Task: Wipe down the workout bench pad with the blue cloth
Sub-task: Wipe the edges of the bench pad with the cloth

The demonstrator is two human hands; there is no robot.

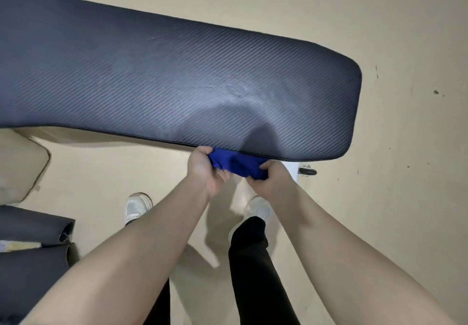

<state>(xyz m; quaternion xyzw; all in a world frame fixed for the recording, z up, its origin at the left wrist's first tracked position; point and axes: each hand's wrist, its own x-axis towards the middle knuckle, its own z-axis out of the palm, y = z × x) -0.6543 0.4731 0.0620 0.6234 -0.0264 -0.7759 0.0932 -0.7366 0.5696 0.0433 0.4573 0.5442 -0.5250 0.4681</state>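
Blue cloth [238, 165] is bunched between left hand [205, 170] and right hand [272, 179], both gripping; it might skip the bench pad [177, 79] centre.

A long dark bench pad [177, 81] with a fine diagonal weave runs from ten o'clock to three o'clock, its rounded end at three. Its surface shows pale scuffs and a soft dent near the near edge at five o'clock, and nothing lies flat on top. Below it the beige floor [392, 198] carries dark rolled mats [33, 243] at eight o'clock, a tan sheet [20, 167] at nine and a small black wheel [307, 171] at four.
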